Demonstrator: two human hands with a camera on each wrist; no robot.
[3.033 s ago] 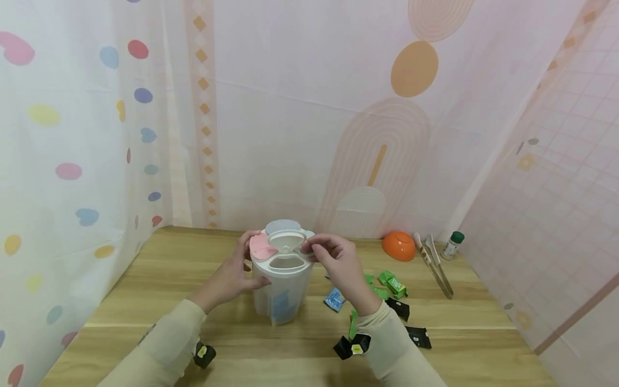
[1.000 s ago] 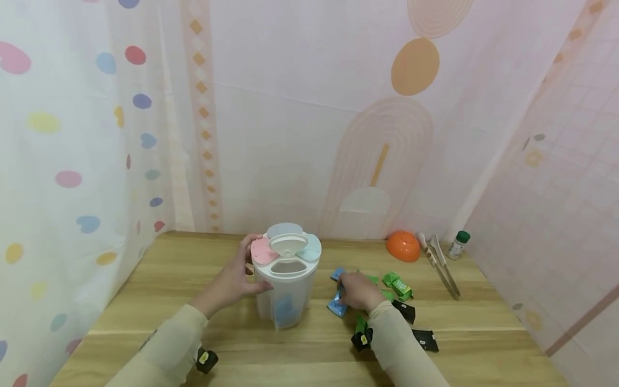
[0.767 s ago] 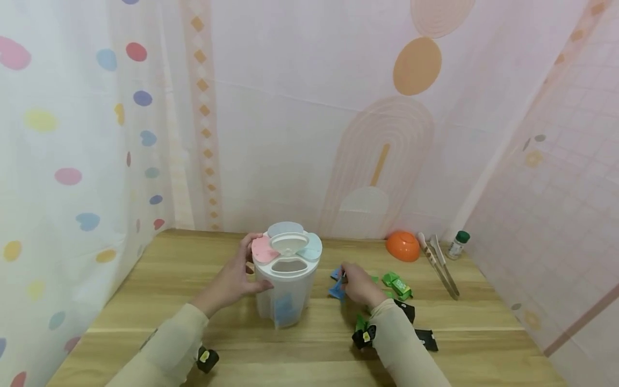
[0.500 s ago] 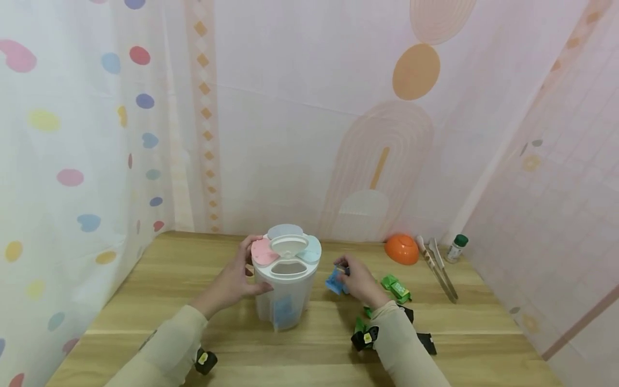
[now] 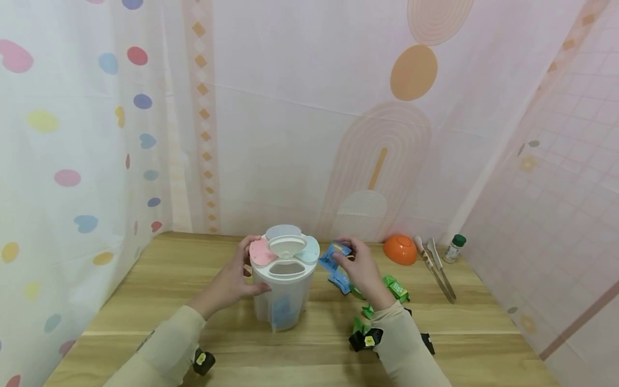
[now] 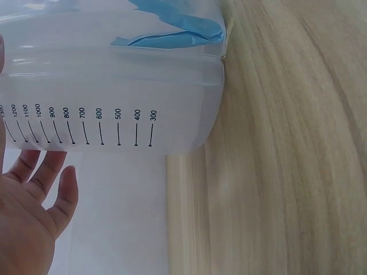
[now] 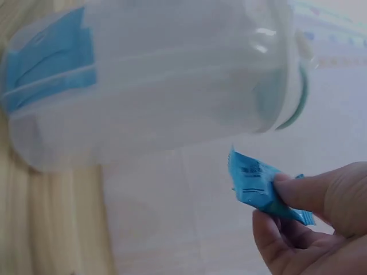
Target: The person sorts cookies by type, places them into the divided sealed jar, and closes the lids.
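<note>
My left hand [image 5: 232, 282] grips the side of an upright clear plastic storage canister [image 5: 303, 287], thumb at the front and fingers behind. Its lid has pink [image 5: 261, 252], pale teal and grey-blue flaps, and the front opening [image 5: 287, 268] is uncovered. A blue packet [image 7: 54, 60] lies inside at the bottom. Between thumb and fingers, my right hand [image 5: 360, 271] pinches a small blue wrapped candy [image 7: 255, 183], held to the right of the lid, off the table. Another blue candy [image 5: 340, 281] lies on the table below. Measuring marks on the canister [image 6: 109, 86] show in the left wrist view.
Green wrapped candies [image 5: 397, 288] and a black packet [image 5: 427, 343] lie around the right forearm, partly hidden. Farther right are an upturned orange bowl [image 5: 400, 250], tongs [image 5: 437, 269] and a green-capped bottle [image 5: 454, 249]. A curtain [image 5: 271, 134] hangs behind the wooden table [image 5: 232, 344].
My right hand left the lid, reached down to the blue candies, took one and lifted it up toward the canister. The left hand has stayed on the canister.
</note>
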